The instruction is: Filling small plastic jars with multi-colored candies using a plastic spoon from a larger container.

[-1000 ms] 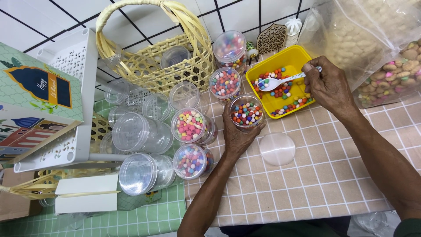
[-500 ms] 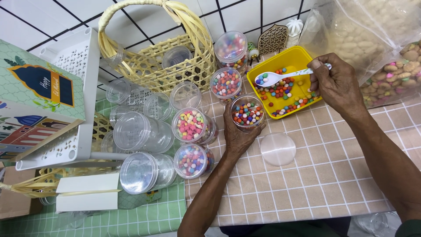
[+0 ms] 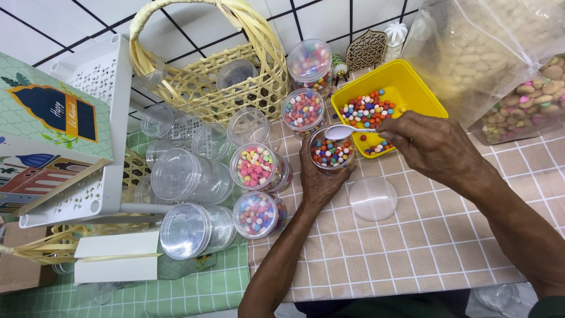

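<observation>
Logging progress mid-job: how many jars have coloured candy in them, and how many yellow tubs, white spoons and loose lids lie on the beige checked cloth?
Jars with coloured candy: 5
Yellow tub: 1
White spoon: 1
Loose clear lid: 1
Total: 8

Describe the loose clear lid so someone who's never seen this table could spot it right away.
Start at the yellow tray of coloured candies, then drop toward the person, past the right hand holding the spoon. The clear lid lies flat on the checked cloth, alone; every other round clear piece is a jar.
</observation>
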